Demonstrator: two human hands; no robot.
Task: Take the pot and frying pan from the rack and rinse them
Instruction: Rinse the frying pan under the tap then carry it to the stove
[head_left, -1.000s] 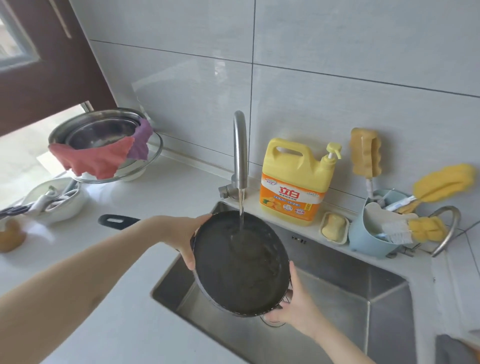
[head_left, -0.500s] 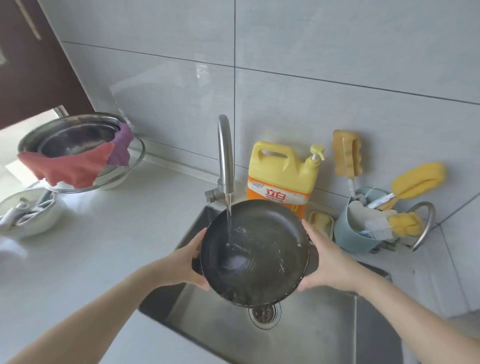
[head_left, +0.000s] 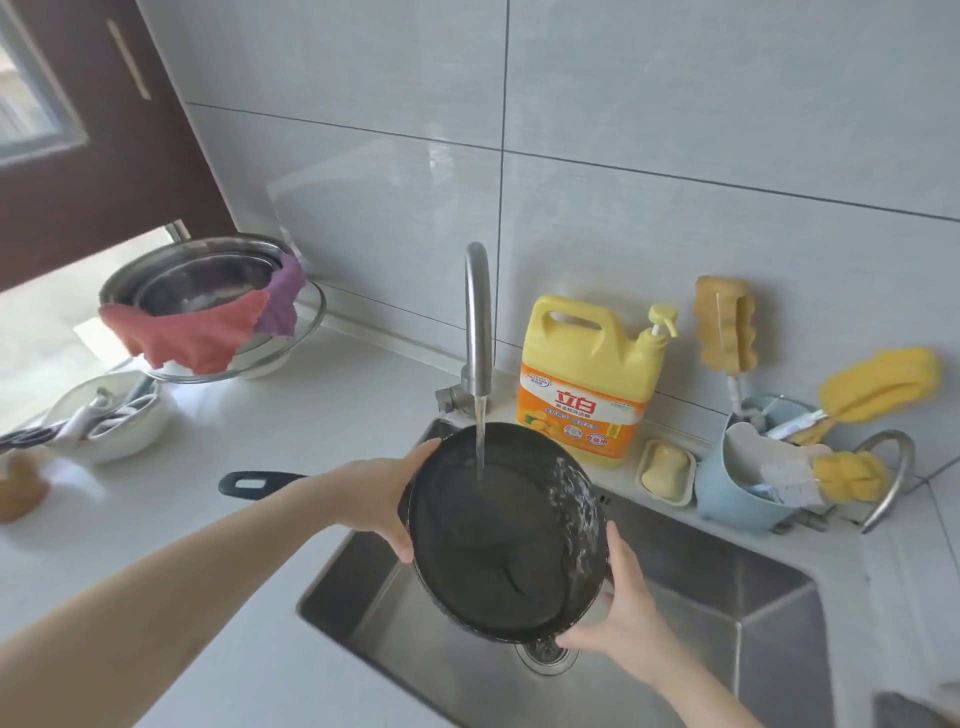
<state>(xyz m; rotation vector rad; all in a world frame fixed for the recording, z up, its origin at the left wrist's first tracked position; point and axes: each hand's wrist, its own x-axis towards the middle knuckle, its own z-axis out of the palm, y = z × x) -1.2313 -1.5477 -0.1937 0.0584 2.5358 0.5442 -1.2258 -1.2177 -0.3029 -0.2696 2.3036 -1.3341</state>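
Note:
A black frying pan (head_left: 498, 540) is tilted over the steel sink (head_left: 727, 597), its inside facing me. My left hand (head_left: 382, 499) grips its upper left rim. My right hand (head_left: 621, 613) holds the lower right rim from beneath. The faucet (head_left: 478, 322) runs a thin stream onto the pan's inside. Water foams along the right wall and spills off the low edge above the drain (head_left: 545, 657). A black long handle (head_left: 254, 482) sticks out to the left behind my left wrist. No second pot shows in my hands.
A yellow detergent jug (head_left: 587, 379), a soap dish (head_left: 667, 470) and a blue caddy (head_left: 727, 493) of sponges line the sink's back edge. Steel bowls draped with a red cloth (head_left: 192, 332) and a white bowl (head_left: 111, 421) stand on the white counter (head_left: 218, 561) at left.
The pan has tipped from near level to steeply tilted toward the lower right. My right hand slid from the right rim to the bottom edge. The long handle came back into sight at left.

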